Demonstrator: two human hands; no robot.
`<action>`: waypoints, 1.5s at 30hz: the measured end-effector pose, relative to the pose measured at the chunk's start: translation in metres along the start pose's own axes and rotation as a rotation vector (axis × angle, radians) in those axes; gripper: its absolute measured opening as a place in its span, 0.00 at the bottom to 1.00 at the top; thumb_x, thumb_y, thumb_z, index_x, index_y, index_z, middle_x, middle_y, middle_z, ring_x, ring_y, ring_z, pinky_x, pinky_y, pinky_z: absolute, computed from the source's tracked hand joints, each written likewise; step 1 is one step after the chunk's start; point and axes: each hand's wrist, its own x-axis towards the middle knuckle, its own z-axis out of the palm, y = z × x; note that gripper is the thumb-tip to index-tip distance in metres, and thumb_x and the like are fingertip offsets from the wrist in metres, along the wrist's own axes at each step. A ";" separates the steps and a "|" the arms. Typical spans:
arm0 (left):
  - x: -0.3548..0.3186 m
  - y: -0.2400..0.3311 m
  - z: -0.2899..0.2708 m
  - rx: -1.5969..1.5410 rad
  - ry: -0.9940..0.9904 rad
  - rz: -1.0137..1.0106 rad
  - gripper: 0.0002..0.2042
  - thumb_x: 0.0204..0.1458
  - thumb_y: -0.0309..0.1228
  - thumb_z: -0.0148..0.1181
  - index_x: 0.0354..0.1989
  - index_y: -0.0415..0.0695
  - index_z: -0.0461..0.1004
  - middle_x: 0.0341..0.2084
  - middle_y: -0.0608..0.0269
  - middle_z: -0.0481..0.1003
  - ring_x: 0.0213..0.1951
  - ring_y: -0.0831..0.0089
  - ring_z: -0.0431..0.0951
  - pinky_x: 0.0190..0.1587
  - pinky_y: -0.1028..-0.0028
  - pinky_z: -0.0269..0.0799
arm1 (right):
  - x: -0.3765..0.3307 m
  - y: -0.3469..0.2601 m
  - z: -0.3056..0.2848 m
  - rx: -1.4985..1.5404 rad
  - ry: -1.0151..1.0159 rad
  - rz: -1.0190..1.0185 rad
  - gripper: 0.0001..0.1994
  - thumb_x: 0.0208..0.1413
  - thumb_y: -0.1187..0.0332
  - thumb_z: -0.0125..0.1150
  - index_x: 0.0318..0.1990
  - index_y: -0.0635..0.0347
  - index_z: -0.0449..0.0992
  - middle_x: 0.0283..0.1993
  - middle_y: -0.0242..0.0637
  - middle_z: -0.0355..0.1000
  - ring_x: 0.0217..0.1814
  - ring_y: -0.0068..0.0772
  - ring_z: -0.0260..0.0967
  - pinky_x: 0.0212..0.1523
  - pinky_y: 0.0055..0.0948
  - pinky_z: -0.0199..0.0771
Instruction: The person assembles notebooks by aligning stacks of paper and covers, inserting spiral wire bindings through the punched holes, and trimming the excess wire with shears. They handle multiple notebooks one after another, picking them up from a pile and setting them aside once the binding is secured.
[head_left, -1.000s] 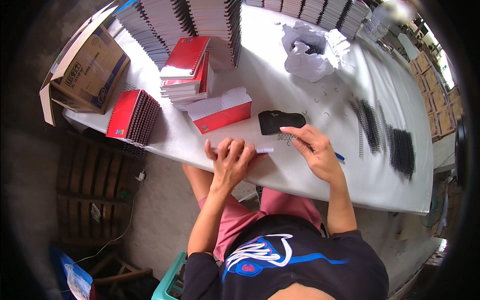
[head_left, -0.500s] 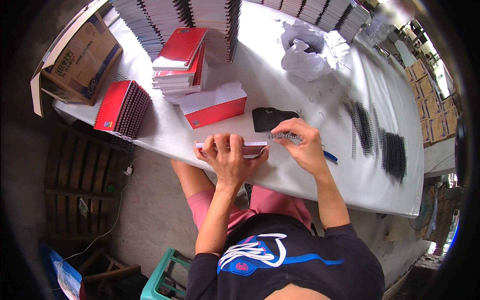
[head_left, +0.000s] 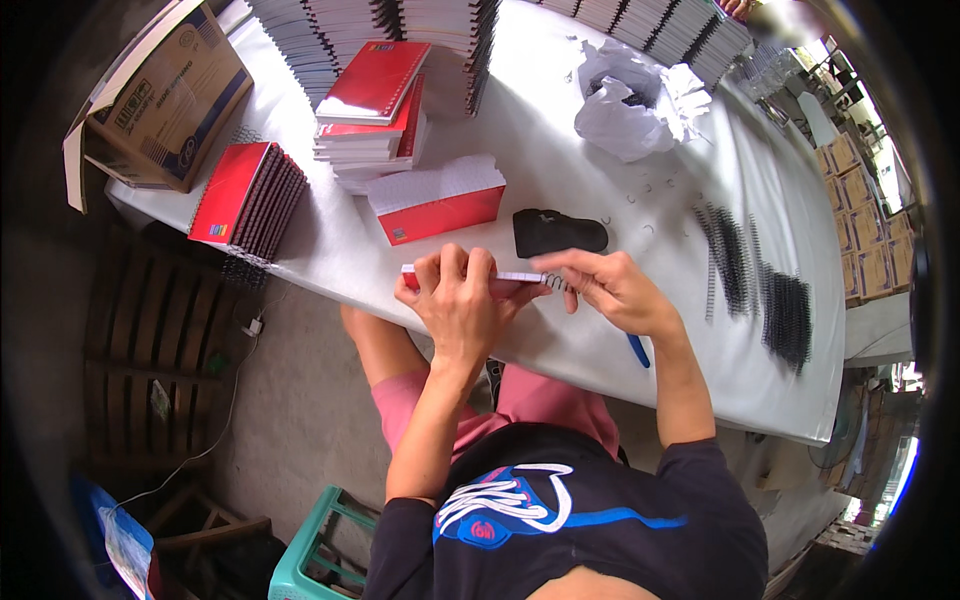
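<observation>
My left hand (head_left: 460, 305) is closed around a thin red-covered notebook (head_left: 522, 277), held edge-up at the table's front edge. From the notebook's right end sticks out a short length of dark spiral binding coil (head_left: 553, 282). The fingers of my right hand (head_left: 612, 290) are around that coil, index finger above and thumb below; the fingertips are slightly blurred. Just beyond my hands lies a black pouch-like item (head_left: 558, 233). A blue-handled tool (head_left: 638, 350) rests below my right hand, partly hidden by it.
Loose black coils (head_left: 785, 315) lie at the right. A white plastic bag (head_left: 620, 125) stands behind. Red-covered paper (head_left: 445, 212), stacked red notebooks (head_left: 375, 82), bound notebooks (head_left: 232, 195) and a cardboard box (head_left: 165, 115) occupy the left. A green stool (head_left: 320, 545) is below.
My right hand has moved left with the coil to the notebook's right end, where the coil now meets its edge. The view has shifted slightly.
</observation>
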 end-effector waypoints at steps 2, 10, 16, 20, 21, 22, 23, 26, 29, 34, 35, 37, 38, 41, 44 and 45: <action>-0.002 -0.003 0.002 -0.002 0.002 0.034 0.25 0.30 0.59 0.66 0.24 0.51 0.69 0.29 0.68 0.64 0.39 0.65 0.63 0.44 0.56 0.52 | 0.000 -0.003 0.007 -0.056 0.108 -0.091 0.15 0.52 0.73 0.61 0.49 0.56 0.74 0.30 0.34 0.72 0.31 0.28 0.69 0.34 0.27 0.69; -0.008 -0.003 -0.009 -0.153 0.027 0.103 0.24 0.26 0.50 0.72 0.27 0.48 0.71 0.28 0.64 0.63 0.40 0.60 0.60 0.44 0.62 0.56 | -0.014 0.017 0.002 -0.249 -0.015 -0.252 0.17 0.53 0.75 0.56 0.51 0.56 0.72 0.38 0.41 0.73 0.35 0.34 0.70 0.36 0.28 0.70; -0.003 -0.013 -0.017 -0.268 -0.057 0.136 0.24 0.23 0.50 0.74 0.22 0.46 0.70 0.30 0.61 0.62 0.41 0.59 0.58 0.45 0.60 0.56 | 0.021 0.023 -0.026 -0.742 0.260 -0.489 0.15 0.52 0.77 0.51 0.48 0.60 0.74 0.41 0.43 0.75 0.43 0.41 0.73 0.43 0.34 0.71; -0.004 -0.008 -0.020 -0.276 -0.028 0.124 0.26 0.21 0.52 0.74 0.18 0.44 0.69 0.36 0.57 0.62 0.48 0.54 0.57 0.51 0.57 0.55 | 0.034 0.061 -0.024 -0.776 0.269 -0.393 0.16 0.48 0.79 0.51 0.45 0.62 0.76 0.44 0.44 0.76 0.44 0.44 0.73 0.47 0.39 0.72; -0.006 -0.008 -0.020 -0.280 -0.016 0.122 0.27 0.21 0.53 0.74 0.17 0.44 0.68 0.39 0.56 0.62 0.50 0.52 0.56 0.52 0.57 0.55 | 0.032 0.057 -0.026 -0.521 0.227 -0.306 0.15 0.48 0.80 0.51 0.43 0.64 0.77 0.44 0.44 0.76 0.45 0.43 0.74 0.47 0.37 0.72; -0.006 -0.009 -0.019 -0.293 -0.003 0.124 0.27 0.20 0.53 0.74 0.17 0.43 0.68 0.41 0.55 0.62 0.53 0.51 0.55 0.54 0.56 0.54 | 0.026 0.050 -0.033 -0.275 0.188 -0.209 0.14 0.47 0.80 0.51 0.41 0.65 0.77 0.44 0.43 0.76 0.45 0.41 0.74 0.48 0.36 0.73; -0.006 -0.010 -0.017 -0.305 0.009 0.126 0.28 0.20 0.54 0.73 0.16 0.43 0.68 0.44 0.54 0.62 0.55 0.50 0.53 0.56 0.55 0.53 | 0.021 0.046 -0.038 -0.030 0.149 -0.108 0.13 0.47 0.80 0.51 0.39 0.66 0.78 0.44 0.42 0.77 0.45 0.40 0.75 0.48 0.35 0.73; -0.006 -0.013 -0.014 -0.336 -0.017 0.141 0.26 0.24 0.55 0.72 0.18 0.44 0.69 0.50 0.56 0.62 0.59 0.49 0.51 0.57 0.47 0.48 | 0.013 0.052 -0.015 0.545 -0.159 -0.533 0.17 0.39 0.87 0.51 0.37 0.67 0.80 0.43 0.48 0.76 0.50 0.41 0.73 0.54 0.36 0.71; -0.005 -0.015 -0.013 -0.388 -0.005 0.152 0.27 0.23 0.54 0.73 0.17 0.44 0.69 0.51 0.55 0.62 0.60 0.48 0.50 0.57 0.49 0.50 | 0.015 0.053 -0.001 0.366 -0.137 -0.331 0.17 0.36 0.87 0.54 0.36 0.67 0.81 0.42 0.49 0.76 0.47 0.43 0.75 0.55 0.37 0.70; -0.002 -0.017 -0.013 -0.412 0.000 0.180 0.27 0.21 0.53 0.74 0.18 0.44 0.69 0.52 0.54 0.61 0.60 0.48 0.49 0.56 0.54 0.54 | 0.019 0.044 -0.003 0.125 -0.022 -0.437 0.19 0.36 0.89 0.53 0.36 0.64 0.81 0.41 0.45 0.77 0.45 0.39 0.76 0.51 0.31 0.73; -0.001 -0.017 -0.014 -0.408 0.006 0.184 0.27 0.21 0.53 0.74 0.18 0.44 0.69 0.52 0.54 0.61 0.60 0.47 0.49 0.56 0.54 0.55 | 0.020 0.045 -0.005 -0.045 0.059 -0.309 0.19 0.35 0.89 0.53 0.36 0.63 0.81 0.41 0.46 0.77 0.45 0.39 0.76 0.50 0.31 0.73; 0.000 -0.018 -0.012 -0.390 0.026 0.194 0.28 0.19 0.53 0.74 0.19 0.44 0.69 0.52 0.54 0.61 0.59 0.48 0.50 0.54 0.54 0.58 | 0.016 0.037 -0.006 0.124 -0.041 -0.527 0.20 0.34 0.89 0.54 0.36 0.60 0.82 0.41 0.46 0.77 0.45 0.39 0.76 0.49 0.28 0.74; 0.000 -0.019 -0.011 -0.380 0.036 0.198 0.28 0.19 0.53 0.74 0.19 0.43 0.69 0.52 0.54 0.61 0.59 0.48 0.50 0.52 0.54 0.59 | 0.013 0.029 -0.003 0.114 -0.080 -0.555 0.20 0.34 0.89 0.54 0.36 0.61 0.82 0.41 0.47 0.77 0.45 0.39 0.76 0.49 0.28 0.74; -0.001 -0.020 -0.010 -0.495 0.001 0.107 0.29 0.17 0.52 0.75 0.19 0.43 0.68 0.53 0.52 0.59 0.57 0.49 0.51 0.46 0.58 0.65 | 0.017 0.038 0.001 0.151 -0.014 -0.503 0.18 0.35 0.88 0.54 0.35 0.62 0.82 0.41 0.46 0.77 0.45 0.38 0.76 0.48 0.28 0.74; -0.006 -0.027 0.002 -0.531 0.023 0.053 0.30 0.15 0.49 0.79 0.22 0.44 0.68 0.51 0.52 0.55 0.41 0.59 0.61 0.37 0.65 0.67 | 0.010 0.027 0.006 0.464 -0.100 -0.656 0.17 0.36 0.88 0.53 0.35 0.63 0.81 0.40 0.49 0.77 0.44 0.40 0.76 0.48 0.29 0.75; -0.005 -0.030 0.004 -0.558 0.004 0.036 0.30 0.15 0.48 0.79 0.22 0.44 0.68 0.51 0.53 0.55 0.37 0.61 0.62 0.36 0.65 0.66 | 0.013 0.026 0.007 0.278 -0.020 -0.583 0.17 0.36 0.88 0.53 0.35 0.63 0.81 0.40 0.49 0.77 0.44 0.40 0.76 0.48 0.29 0.75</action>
